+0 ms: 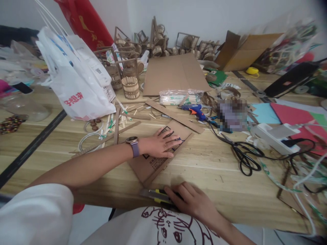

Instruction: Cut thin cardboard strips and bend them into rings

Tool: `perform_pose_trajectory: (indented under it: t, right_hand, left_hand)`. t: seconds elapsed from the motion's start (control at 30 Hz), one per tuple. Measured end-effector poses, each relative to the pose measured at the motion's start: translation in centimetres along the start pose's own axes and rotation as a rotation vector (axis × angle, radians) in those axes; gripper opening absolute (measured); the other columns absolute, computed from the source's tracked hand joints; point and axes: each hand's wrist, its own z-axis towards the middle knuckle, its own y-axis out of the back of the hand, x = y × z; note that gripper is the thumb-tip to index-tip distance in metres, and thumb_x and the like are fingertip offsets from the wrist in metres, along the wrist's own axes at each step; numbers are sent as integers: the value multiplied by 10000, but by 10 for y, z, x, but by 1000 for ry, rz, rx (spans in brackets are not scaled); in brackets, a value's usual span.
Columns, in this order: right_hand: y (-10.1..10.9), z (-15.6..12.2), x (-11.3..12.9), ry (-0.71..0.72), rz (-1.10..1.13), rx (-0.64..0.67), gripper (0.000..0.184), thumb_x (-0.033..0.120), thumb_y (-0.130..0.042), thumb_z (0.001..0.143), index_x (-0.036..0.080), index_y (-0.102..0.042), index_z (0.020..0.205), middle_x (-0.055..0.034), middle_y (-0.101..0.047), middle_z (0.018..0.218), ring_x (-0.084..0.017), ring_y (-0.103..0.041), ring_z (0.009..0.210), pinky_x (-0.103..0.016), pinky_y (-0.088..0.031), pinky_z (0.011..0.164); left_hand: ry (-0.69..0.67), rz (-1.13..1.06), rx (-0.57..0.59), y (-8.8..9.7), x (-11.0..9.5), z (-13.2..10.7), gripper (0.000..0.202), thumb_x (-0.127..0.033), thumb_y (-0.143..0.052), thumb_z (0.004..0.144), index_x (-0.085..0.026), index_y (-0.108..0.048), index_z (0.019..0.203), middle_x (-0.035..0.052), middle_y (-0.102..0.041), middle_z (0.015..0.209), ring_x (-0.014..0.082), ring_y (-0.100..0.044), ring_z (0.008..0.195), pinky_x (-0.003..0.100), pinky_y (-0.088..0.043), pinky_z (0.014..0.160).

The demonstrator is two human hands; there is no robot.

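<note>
My left hand [160, 144] lies flat with fingers spread on a printed brown cardboard piece [150, 165] on the wooden table [204, 166]. A watch sits on that wrist. A narrow cardboard strip [168, 160] runs along the piece's right edge. My right hand [190, 199] is closed round a yellow and black utility knife [155, 195] at the table's near edge, just below the cardboard's lower corner.
A blue glue gun [195, 110], black scissors [244, 154] and a white power strip [274, 137] lie to the right. A white plastic bag [76, 81], a flat cardboard sheet [175, 73], stick-built lanterns [130, 86], a packet of sticks [177, 97] and coloured paper [293, 115] stand around.
</note>
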Motion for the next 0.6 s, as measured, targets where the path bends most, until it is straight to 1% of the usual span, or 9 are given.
perform_pose_trajectory:
  t: [0.1, 0.17, 0.27, 0.33, 0.37, 0.43, 0.47, 0.53, 0.6]
  right_hand:
    - [-1, 1, -1, 5, 40, 21, 303, 283, -574, 954, 162, -642, 1224, -44, -639, 841, -187, -585, 755, -295, -523, 610]
    - [2, 3, -3, 2, 78, 24, 312, 307, -567, 957, 145, -641, 1213, -52, -649, 847, -193, -592, 759, -302, -533, 616]
    - [13, -1, -10, -13, 125, 26, 298, 270, -539, 966, 135, -638, 1212, -58, -669, 870, -194, -612, 781, -312, -552, 674]
    - [25, -12, -19, -34, 134, 38, 309, 235, -514, 971, 151, -628, 1247, -57, -678, 896, -196, -626, 823, -320, -558, 740]
    - [31, -19, -26, -56, 131, 47, 326, 227, -503, 975, 168, -619, 1274, -58, -682, 914, -197, -632, 847, -321, -557, 764]
    - [41, -37, -41, -107, 122, 57, 375, 268, -484, 983, 183, -592, 1332, -66, -689, 955, -197, -648, 880, -309, -563, 773]
    - [45, -46, -49, -125, 113, 32, 385, 294, -483, 984, 195, -590, 1340, -67, -689, 950, -198, -654, 878, -308, -567, 767]
    - [48, -60, -63, -159, 94, 10, 400, 320, -498, 977, 208, -592, 1349, -67, -690, 947, -198, -659, 868, -305, -571, 746]
    - [46, -66, -71, -161, 78, 8, 411, 325, -503, 974, 219, -589, 1362, -68, -692, 948, -204, -661, 884, -315, -571, 755]
  left_hand:
    - [3, -24, 16, 2, 1, 2, 696, -538, -455, 1001, -223, -239, 1583, 86, -225, 1660, 330, -85, 1538, 584, -14, 1212]
    - [-6, -57, 17, 8, 4, 3, 685, -520, -462, 1001, -168, -285, 1561, 110, -260, 1646, 322, -124, 1533, 548, -61, 1222]
    - [23, -90, -93, 22, 9, -5, 457, -417, -412, 1036, -147, -526, 1387, 114, -501, 1505, 274, -324, 1462, 439, -226, 1199]
    - [114, -67, -222, 31, 6, -17, 354, -357, -367, 1050, -169, -656, 1131, 95, -673, 1252, 247, -523, 1272, 401, -354, 1112]
    - [195, -38, -273, 33, 2, -26, 358, -343, -356, 1052, -173, -667, 1006, 86, -707, 1101, 240, -592, 1134, 401, -406, 1048]
    - [399, 25, -364, 32, -15, -43, 373, -332, -366, 1046, -173, -634, 840, 81, -693, 909, 245, -619, 956, 412, -458, 933]
    - [442, 31, -345, 29, -26, -51, 371, -362, -404, 1036, -176, -618, 798, 77, -678, 857, 247, -616, 895, 402, -478, 863]
    - [434, 14, -243, 20, -51, -61, 376, -466, -501, 997, -178, -618, 785, 69, -662, 811, 252, -608, 817, 389, -489, 764]
    - [423, 11, -178, 11, -74, -60, 368, -509, -552, 973, -166, -639, 874, 83, -676, 895, 273, -614, 879, 398, -495, 778]
